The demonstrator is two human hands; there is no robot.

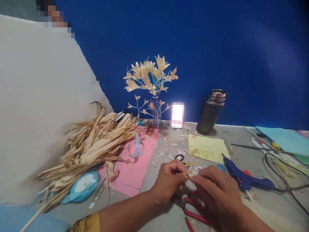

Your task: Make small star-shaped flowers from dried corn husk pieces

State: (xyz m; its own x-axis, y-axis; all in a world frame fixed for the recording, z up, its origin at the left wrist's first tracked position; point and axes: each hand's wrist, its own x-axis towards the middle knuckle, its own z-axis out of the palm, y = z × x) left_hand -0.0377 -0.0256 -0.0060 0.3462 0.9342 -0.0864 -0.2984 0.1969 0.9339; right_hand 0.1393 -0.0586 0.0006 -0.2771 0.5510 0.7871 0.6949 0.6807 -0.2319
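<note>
My left hand (170,180) and my right hand (214,190) meet over the table, fingertips pinched together on a small pale piece of corn husk (191,174). Red-handled pliers (193,214) lie under my hands. Black-handled scissors (180,157) rest just beyond my left hand among several husk scraps. A blue glue gun (243,178) lies right of my right hand.
A pile of dried corn husks (96,141) lies at left, over pink paper (136,161) with a tape roll (136,149). A light-blue ribbon spool (82,187), a vase of husk flowers (151,83), a metal flask (212,111), yellow paper (206,148) and cables (285,167) surround them.
</note>
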